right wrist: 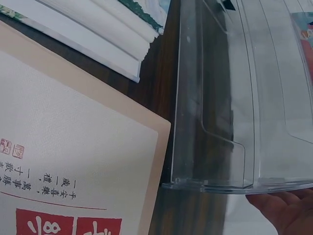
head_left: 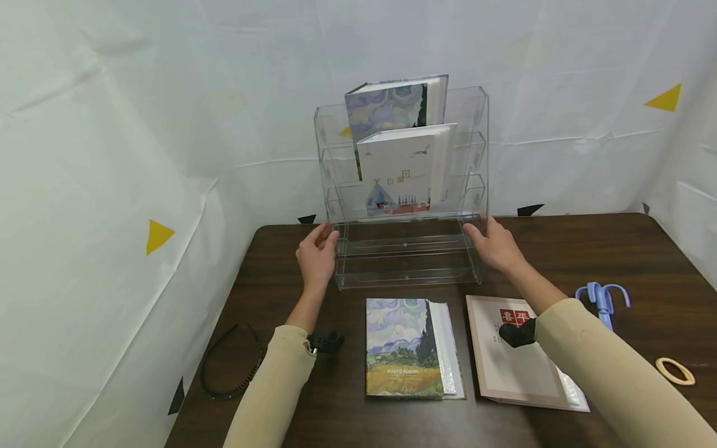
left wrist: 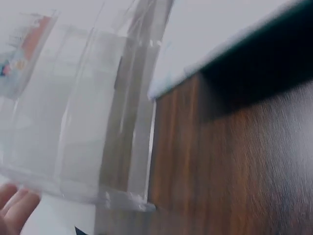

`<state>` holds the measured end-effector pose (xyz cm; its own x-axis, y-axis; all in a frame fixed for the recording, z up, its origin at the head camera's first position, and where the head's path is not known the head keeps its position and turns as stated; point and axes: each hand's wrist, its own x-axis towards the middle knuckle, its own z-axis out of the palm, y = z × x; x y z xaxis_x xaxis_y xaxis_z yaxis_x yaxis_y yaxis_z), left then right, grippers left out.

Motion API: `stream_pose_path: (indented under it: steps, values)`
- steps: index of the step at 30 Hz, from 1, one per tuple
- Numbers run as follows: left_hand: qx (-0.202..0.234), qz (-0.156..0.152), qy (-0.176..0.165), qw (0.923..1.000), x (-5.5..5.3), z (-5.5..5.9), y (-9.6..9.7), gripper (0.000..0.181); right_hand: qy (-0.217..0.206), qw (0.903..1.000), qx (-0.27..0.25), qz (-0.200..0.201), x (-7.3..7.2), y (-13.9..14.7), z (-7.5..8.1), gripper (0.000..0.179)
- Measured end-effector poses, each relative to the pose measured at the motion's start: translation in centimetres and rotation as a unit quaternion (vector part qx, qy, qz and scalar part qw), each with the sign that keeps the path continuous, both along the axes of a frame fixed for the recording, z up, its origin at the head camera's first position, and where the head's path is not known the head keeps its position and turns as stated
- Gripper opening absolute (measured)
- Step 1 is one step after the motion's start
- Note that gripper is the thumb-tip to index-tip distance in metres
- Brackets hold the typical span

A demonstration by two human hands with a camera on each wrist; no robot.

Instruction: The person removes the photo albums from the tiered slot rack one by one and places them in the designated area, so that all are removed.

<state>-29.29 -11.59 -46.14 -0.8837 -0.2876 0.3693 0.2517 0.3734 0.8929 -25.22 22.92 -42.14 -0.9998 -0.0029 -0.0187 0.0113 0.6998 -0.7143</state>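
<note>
Clasping a likely stiff, slippery clear tiered rack (head_left: 406,246) by its surest-held sides: left hand (head_left: 317,256), eight o'clock; right hand (head_left: 497,244), four.

Dark wood-grain bench (head_left: 269,274): thin black headband (head_left: 222,397) at left; at right, beige oval ring (head_left: 690,379) and blue, apparently plastic, hooked object (head_left: 603,302)

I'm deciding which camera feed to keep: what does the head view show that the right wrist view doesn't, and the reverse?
Only head: the left hand, black headband, blue clawed object, wooden ring and the upright painted album at the rack's back.

Only right wrist: two small red seals on the pale album, and its fine lettering shown crisply.

Both: that album, the lying painted album, clear rack, right hand and table.
</note>
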Motion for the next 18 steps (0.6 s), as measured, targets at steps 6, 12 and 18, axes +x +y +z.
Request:
stream_pose_path:
  steps: [6,12,18]
  values:
    - [-0.074,0.024,0.211,0.9745,0.4,3.5,2.1,0.047,-0.002,1.0,-0.002,0.004,0.0,-0.1,0.0,0.073]
    - [-0.106,-0.071,0.242,0.9619,-0.4,7.9,5.2,0.059,-0.001,1.0,-0.002,0.001,0.2,0.0,0.0,0.07]
    - [-0.083,-0.109,0.142,0.9803,-2.3,9.4,7.3,0.058,0.001,1.0,-0.006,0.004,0.2,0.0,-0.1,0.071]
